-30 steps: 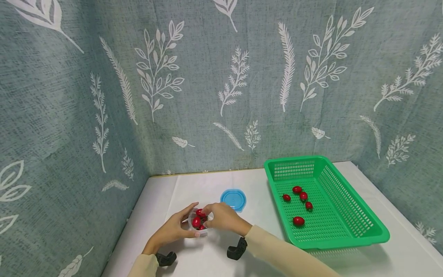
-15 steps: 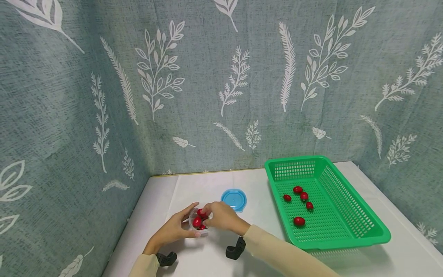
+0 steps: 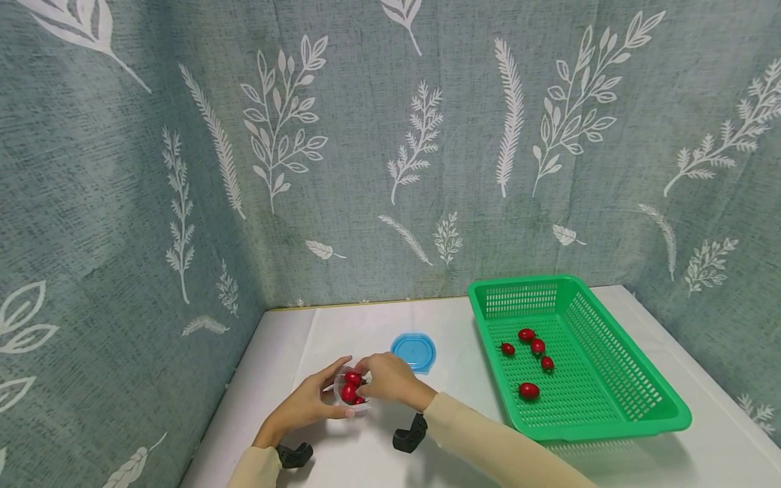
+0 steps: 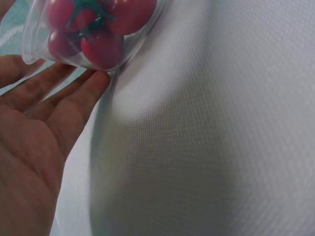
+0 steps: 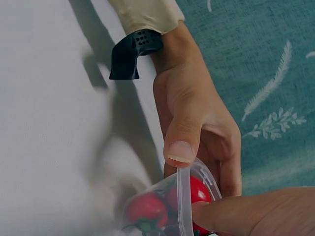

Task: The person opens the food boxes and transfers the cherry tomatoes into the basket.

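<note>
A small clear plastic tub point(image 3: 365, 409) with several red cherry tomatoes point(image 3: 349, 393) in it stands on the white table. My left hand point(image 3: 308, 403) holds it from the left, thumb on the near rim and fingers along the far side. In the left wrist view, fingertips touch the tub's wall, and a green stem point(image 4: 88, 7) shows among the tomatoes. Reaching in from the right, my right hand point(image 3: 393, 379) pinches a tomato inside the tub, mostly hidden by its fingers. The right wrist view shows its thumb point(image 5: 221, 214) against a red tomato point(image 5: 199, 189) beside the rim.
A blue lid point(image 3: 413, 354) lies on the table just beyond my right hand. To the right stands a green perforated basket point(image 3: 598, 432) with several loose tomatoes point(image 3: 529, 391) in its left half. Patterned grey-green cloth point(image 3: 366, 169) walls the table at the back and both sides.
My right wrist has shifted slightly left and up, its fingers staying at the tomatoes in the tub. The left hand keeps its hold, and the lid and basket stay put.
</note>
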`<state>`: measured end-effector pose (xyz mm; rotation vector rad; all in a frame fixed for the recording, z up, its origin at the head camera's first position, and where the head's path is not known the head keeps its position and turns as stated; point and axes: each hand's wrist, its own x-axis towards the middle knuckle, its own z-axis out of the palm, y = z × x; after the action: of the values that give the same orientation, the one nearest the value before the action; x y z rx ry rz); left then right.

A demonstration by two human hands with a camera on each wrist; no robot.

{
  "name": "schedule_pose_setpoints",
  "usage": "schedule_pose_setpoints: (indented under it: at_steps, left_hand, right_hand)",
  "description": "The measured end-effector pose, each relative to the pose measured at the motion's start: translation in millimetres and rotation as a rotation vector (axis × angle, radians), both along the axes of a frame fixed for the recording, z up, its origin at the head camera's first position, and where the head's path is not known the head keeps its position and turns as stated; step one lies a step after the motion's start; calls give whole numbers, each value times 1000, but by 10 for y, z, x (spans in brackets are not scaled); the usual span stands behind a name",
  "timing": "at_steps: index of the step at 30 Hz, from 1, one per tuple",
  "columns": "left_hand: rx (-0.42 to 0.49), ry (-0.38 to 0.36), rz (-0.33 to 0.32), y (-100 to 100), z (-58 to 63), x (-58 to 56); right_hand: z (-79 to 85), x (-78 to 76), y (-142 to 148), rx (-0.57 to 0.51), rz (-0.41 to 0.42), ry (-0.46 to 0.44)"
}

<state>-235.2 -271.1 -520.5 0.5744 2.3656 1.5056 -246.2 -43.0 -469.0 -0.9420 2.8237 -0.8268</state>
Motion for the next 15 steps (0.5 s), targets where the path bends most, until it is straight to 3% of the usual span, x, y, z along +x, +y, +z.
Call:
schedule_pose_setpoints:
  at_steps: [9, 15]
  left_hand:
    - [-6, 11, 6, -4, -3, 6]
    - [0, 7, 4, -8, -9, 6]
  right_hand:
    - [-1, -2, -43, 10, 21, -25]
    - [-11, -19, -26, 6, 99, -40]
